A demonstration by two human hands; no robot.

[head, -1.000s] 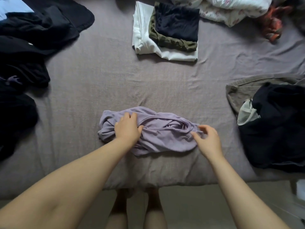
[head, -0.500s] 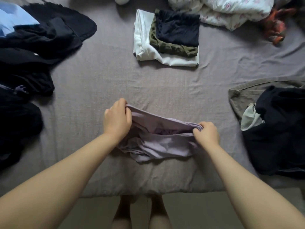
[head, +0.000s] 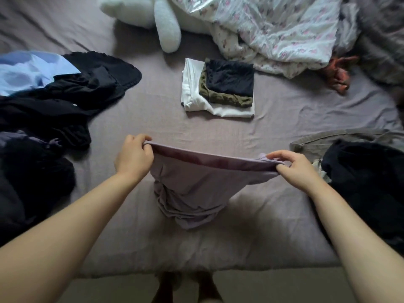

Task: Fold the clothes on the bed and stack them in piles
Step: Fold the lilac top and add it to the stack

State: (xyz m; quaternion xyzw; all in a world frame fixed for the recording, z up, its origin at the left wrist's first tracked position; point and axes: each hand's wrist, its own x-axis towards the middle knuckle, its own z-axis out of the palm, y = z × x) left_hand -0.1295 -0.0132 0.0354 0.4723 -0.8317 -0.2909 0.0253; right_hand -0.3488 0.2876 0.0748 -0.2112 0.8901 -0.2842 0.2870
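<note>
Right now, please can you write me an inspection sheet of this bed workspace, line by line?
Surface: grey-mauve bed sheet, wrinkled.
Job's things: lilac jersey garment held up by one stretched edge, the rest hanging bunched; folded pile with white at the bottom, olive in the middle, dark navy on top; unfolded dark clothes heap at left; dark garment on khaki cloth at right.
Clutter: white plush toy; floral duvet; orange-red item, unclear.
Grippers: left hand and right hand pinch the garment's edge.
Cables: nothing seen.
Surroundings: floor and feet below the bed edge.

Grey-sheeted bed [head: 153, 119] with folded pile [head: 218, 92], dark clothes heap [head: 54, 106], white plush [head: 166, 25], floral duvet [head: 273, 29].
</note>
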